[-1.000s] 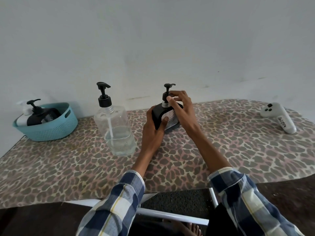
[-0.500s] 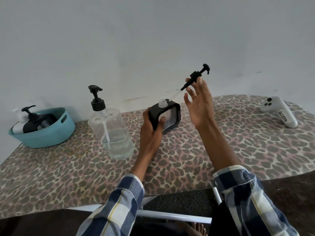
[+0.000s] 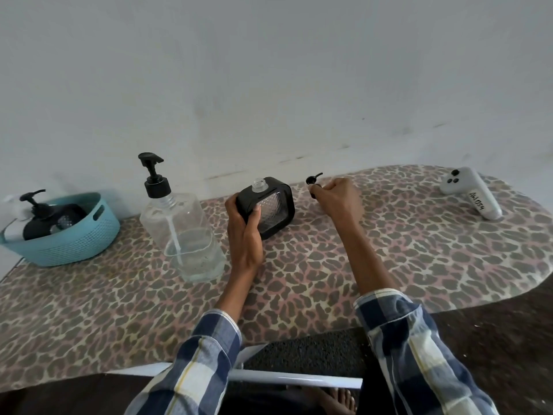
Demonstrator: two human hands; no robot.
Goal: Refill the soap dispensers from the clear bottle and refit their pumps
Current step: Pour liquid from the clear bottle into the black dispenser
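A square black-framed soap dispenser (image 3: 270,205) stands on the leopard-print table (image 3: 329,265), its threaded neck bare and uncapped. My left hand (image 3: 244,226) grips its left side. To its right, my right hand (image 3: 335,196) is lowered close to the table and closed around the small black pump (image 3: 312,182), whose head sticks out above my fingers. The big clear bottle (image 3: 182,232) with a black pump top stands left of the dispenser, liquid filling only its lower part.
A teal basket (image 3: 74,241) at the far left holds other dispensers with pumps. A white controller-like device (image 3: 469,193) lies at the far right. A wall runs right behind the table. The table's near edge ends above a white bar.
My right hand unscrewed the pump, lifted it out of the dispenser, then carried it down to the right close to the table. The left hand kept holding the dispenser.
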